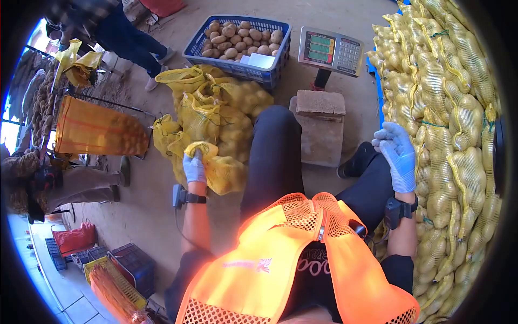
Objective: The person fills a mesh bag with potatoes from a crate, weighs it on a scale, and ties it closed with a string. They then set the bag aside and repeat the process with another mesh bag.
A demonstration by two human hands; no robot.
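My left hand, in a pale glove, is closed around the gathered neck of a yellow mesh bag with potatoes in it. Right behind that bag, more filled yellow mesh bags crowd together on the floor. My right hand, gloved in light blue and white, is raised beside the stacked potato bags. Its fingers are slightly bent and apart, and nothing shows in them.
A blue crate of potatoes stands ahead, beside a scale display. A stone block lies on the scale platform. Two other people stand at left near an orange mesh sack. Crates sit lower left.
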